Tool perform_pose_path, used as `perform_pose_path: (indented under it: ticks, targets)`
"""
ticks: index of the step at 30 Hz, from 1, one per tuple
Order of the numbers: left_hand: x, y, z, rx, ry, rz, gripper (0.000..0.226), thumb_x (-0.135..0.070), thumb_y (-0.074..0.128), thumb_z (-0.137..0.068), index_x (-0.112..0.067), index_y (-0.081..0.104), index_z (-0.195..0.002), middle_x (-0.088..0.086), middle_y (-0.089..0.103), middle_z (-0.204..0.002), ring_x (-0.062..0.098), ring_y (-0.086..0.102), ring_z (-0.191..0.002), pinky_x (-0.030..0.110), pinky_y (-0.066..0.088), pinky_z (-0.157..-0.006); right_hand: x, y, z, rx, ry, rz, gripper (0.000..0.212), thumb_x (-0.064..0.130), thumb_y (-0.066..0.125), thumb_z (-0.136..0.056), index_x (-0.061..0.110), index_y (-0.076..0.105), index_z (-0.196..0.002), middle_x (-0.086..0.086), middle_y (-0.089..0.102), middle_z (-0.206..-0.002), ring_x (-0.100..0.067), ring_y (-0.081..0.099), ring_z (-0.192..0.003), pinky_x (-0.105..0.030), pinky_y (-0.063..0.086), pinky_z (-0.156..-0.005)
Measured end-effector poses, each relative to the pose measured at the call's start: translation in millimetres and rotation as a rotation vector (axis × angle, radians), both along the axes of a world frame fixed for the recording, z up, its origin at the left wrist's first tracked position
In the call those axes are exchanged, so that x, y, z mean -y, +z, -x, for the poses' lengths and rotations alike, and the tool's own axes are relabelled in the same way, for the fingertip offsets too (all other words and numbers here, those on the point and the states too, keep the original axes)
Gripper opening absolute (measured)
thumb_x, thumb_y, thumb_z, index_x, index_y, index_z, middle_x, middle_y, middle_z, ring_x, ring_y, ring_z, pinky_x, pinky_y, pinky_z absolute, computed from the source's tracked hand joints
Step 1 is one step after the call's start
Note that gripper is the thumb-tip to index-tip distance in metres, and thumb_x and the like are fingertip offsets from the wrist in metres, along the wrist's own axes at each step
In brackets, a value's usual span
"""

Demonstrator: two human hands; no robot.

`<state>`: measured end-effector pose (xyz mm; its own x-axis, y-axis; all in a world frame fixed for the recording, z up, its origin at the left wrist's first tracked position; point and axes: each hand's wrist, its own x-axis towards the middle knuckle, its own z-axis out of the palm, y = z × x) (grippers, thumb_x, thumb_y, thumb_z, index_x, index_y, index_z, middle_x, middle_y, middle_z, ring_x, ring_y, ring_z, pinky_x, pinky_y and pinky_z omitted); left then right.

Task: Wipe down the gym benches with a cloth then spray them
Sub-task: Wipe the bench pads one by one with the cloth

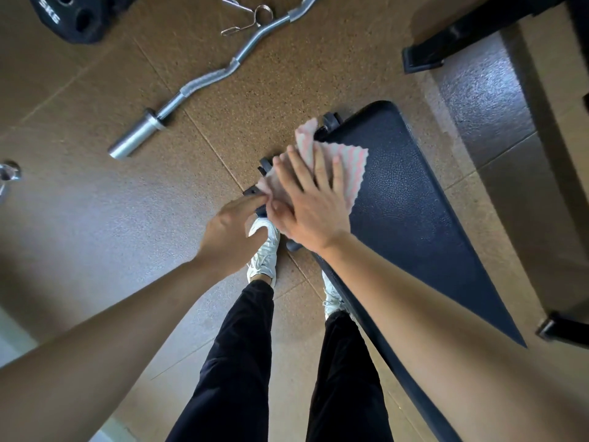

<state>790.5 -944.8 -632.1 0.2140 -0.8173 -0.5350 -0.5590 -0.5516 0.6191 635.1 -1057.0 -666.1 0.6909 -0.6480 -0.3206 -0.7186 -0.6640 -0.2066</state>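
A black padded gym bench [404, 199] runs from the centre to the lower right. A pink-and-white striped cloth [350, 161] lies over its left edge near the far end. My right hand [306, 199] rests flat on the cloth with fingers spread, pressing it on the pad. My left hand [232, 231] pinches the cloth's near-left corner at the bench edge. No spray bottle is in view.
A chrome curl bar [197, 81] lies on the brown rubber floor at upper left, with spring collars [248, 17] and a black 5 kg plate [70, 17] beyond it. Black frame feet [424, 60] stand at upper right. My white shoes [264, 250] stand beside the bench.
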Motion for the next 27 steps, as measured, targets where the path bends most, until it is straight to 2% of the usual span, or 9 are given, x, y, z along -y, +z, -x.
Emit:
perform_pose_path:
  ticks: [5, 8, 10, 13, 17, 19, 23, 25, 27]
  targets:
    - [-7.4, 1.9, -11.4, 0.112, 0.092, 0.01, 0.033, -0.009, 0.071, -0.089, -0.023, 0.071, -0.12, -0.008, 0.07, -0.118, 0.015, 0.066, -0.101, 0.046, 0.06, -0.084, -12.2, 8.6, 2.1, 0.26, 0.038, -0.14, 0.079, 0.042, 0.057, -0.098, 0.024, 0.014, -0.162, -0.009, 0.014, -0.169, -0.031, 0.015, -0.156, -0.057, 0.011, -0.124]
    - [-3.1, 3.0, -12.1, 0.139, 0.087, 0.093, 0.028, -0.013, 0.071, -0.09, -0.02, 0.071, -0.117, -0.006, 0.068, -0.115, 0.016, 0.065, -0.099, 0.047, 0.06, -0.078, -4.1, 22.4, 13.8, 0.399, -0.023, -0.198, 0.071, 0.024, 0.062, -0.098, 0.017, 0.027, -0.16, -0.014, 0.014, -0.169, -0.03, 0.023, -0.153, -0.049, 0.008, -0.127]
    - [5.4, 4.5, -6.4, 0.122, 0.041, 0.175, 0.033, -0.018, 0.073, -0.09, -0.02, 0.068, -0.122, -0.002, 0.063, -0.121, 0.019, 0.063, -0.103, 0.048, 0.061, -0.075, 1.8, 31.3, 26.2, 0.418, -0.109, -0.171, 0.065, 0.023, 0.065, -0.095, 0.013, 0.04, -0.154, -0.013, 0.027, -0.165, -0.032, 0.031, -0.148, -0.049, 0.021, -0.124]
    - [28.7, 7.6, 10.0, 0.103, -0.094, 0.207, 0.057, -0.028, 0.077, -0.088, -0.027, 0.057, -0.141, -0.002, 0.046, -0.145, 0.022, 0.048, -0.128, 0.049, 0.059, -0.083, 9.2, 36.7, 50.6, 0.352, -0.228, -0.104, 0.056, 0.022, 0.072, -0.089, 0.011, 0.055, -0.141, -0.01, 0.046, -0.151, -0.033, 0.048, -0.126, -0.049, 0.045, -0.105]
    - [61.8, 4.8, 26.3, 0.204, -0.463, -0.009, 0.081, -0.05, 0.07, -0.089, -0.046, 0.028, -0.158, -0.015, -0.002, -0.17, 0.02, 0.004, -0.156, 0.057, 0.046, -0.108, 13.2, 39.6, 77.7, 0.139, -0.378, -0.037, 0.059, 0.036, 0.073, -0.085, 0.018, 0.056, -0.139, -0.008, 0.047, -0.149, -0.034, 0.044, -0.129, -0.052, 0.043, -0.103]
    - [69.9, 1.0, 27.9, 0.235, -0.535, -0.056, 0.085, -0.054, 0.072, -0.086, -0.049, 0.026, -0.157, -0.02, -0.012, -0.169, 0.018, -0.003, -0.157, 0.057, 0.043, -0.113, 12.8, 42.1, 87.1, -0.024, -0.45, -0.013, 0.074, 0.05, 0.073, -0.081, 0.022, 0.047, -0.146, -0.01, 0.04, -0.154, -0.037, 0.039, -0.136, -0.057, 0.039, -0.107]
    - [72.1, -5.8, 16.4, 0.25, -0.494, 0.14, 0.053, -0.042, 0.078, -0.084, -0.04, 0.065, -0.135, -0.015, 0.032, -0.164, 0.021, 0.035, -0.146, 0.052, 0.057, -0.091, 13.4, 46.8, 100.4, -0.203, -0.537, -0.093, 0.104, 0.067, 0.073, -0.073, 0.029, 0.024, -0.157, -0.013, 0.017, -0.167, -0.045, 0.021, -0.149, -0.066, 0.031, -0.112]
    - [72.5, -14.0, 7.8, 0.257, -0.415, 0.299, 0.029, -0.032, 0.077, -0.086, -0.029, 0.077, -0.115, -0.007, 0.061, -0.141, 0.025, 0.06, -0.119, 0.046, 0.062, -0.07, 12.4, 47.5, 101.5, -0.235, -0.519, -0.15, 0.11, 0.066, 0.074, -0.074, 0.031, 0.014, -0.16, -0.011, 0.005, -0.169, -0.045, 0.01, -0.152, -0.071, 0.03, -0.111]
    - [83.4, -12.3, -0.2, 0.177, -0.247, 0.256, 0.018, -0.028, 0.073, -0.088, -0.023, 0.077, -0.105, -0.005, 0.071, -0.114, 0.023, 0.065, -0.095, 0.04, 0.058, -0.067, 12.5, 47.9, 99.3, -0.239, -0.518, -0.185, 0.113, 0.064, 0.075, -0.075, 0.031, 0.01, -0.16, -0.011, 0.0, -0.17, -0.045, 0.004, -0.153, -0.074, 0.03, -0.109]
